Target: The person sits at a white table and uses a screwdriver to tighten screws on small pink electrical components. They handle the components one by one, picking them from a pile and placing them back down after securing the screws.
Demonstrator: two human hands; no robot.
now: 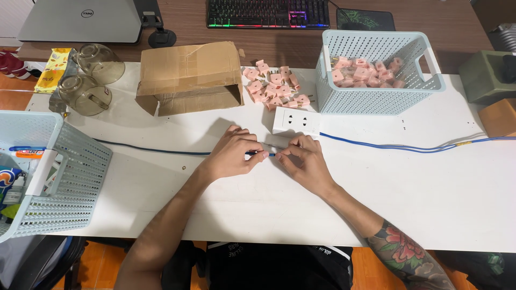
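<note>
Your left hand (232,156) and right hand (305,161) pinch a dark blue cable (150,149) between fingertips, just below the white socket block (296,121).

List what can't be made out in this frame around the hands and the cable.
Head view:
- Cable end: covered by the fingers of the left hand and right hand.
- White socket block: its near edge is hidden by the right hand.
- Pink plugs: too small for detail.
- Left basket: cut off by the frame edge.

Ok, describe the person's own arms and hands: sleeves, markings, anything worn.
Both forearms are bare, with no sleeves, gloves, rings or watch in sight. The left hand and its arm carry no markings. The right hand is unmarked too, but its forearm bears a colourful floral tattoo in red and green.
</note>
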